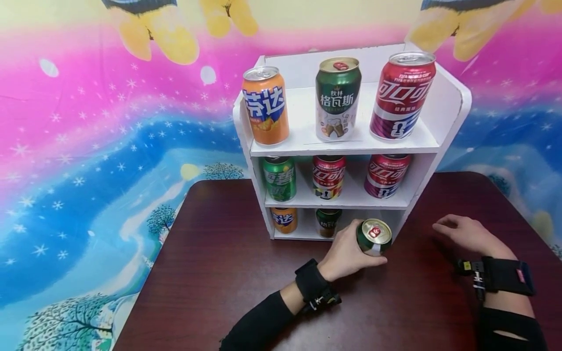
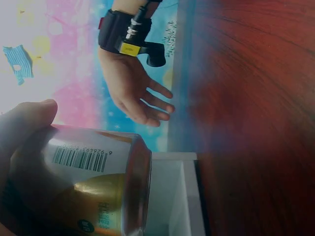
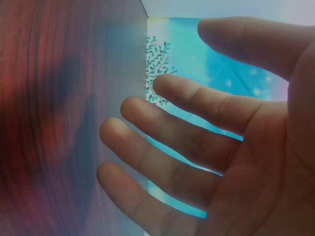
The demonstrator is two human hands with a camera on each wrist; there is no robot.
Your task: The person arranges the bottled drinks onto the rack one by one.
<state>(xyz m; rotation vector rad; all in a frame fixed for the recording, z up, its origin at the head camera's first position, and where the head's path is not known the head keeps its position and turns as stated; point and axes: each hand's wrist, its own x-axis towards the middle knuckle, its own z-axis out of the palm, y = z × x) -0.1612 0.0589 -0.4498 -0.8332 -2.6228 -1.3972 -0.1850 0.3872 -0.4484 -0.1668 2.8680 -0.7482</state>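
Note:
My left hand (image 1: 349,251) grips a green can (image 1: 374,236) with a gold top and red tab, in front of the bottom shelf's right end. In the left wrist view the can (image 2: 88,172) shows a barcode, and a thumb (image 2: 29,120) lies along its side. To the right of the white shelf (image 1: 342,150), my right hand (image 1: 467,235) hovers over the table with nothing in it. Its fingers (image 3: 182,132) are spread and loosely straight in the right wrist view. On the bottom shelf stand an orange can (image 1: 284,220) and a dark green can (image 1: 328,223).
The top shelf bears an orange can (image 1: 266,106), a green-and-white can (image 1: 337,100) and a red can (image 1: 402,96). Below them are a green can (image 1: 280,179) and two red cans, one central (image 1: 328,177), one right (image 1: 386,176). The brown table (image 1: 210,273) meets a patterned backdrop (image 1: 110,146).

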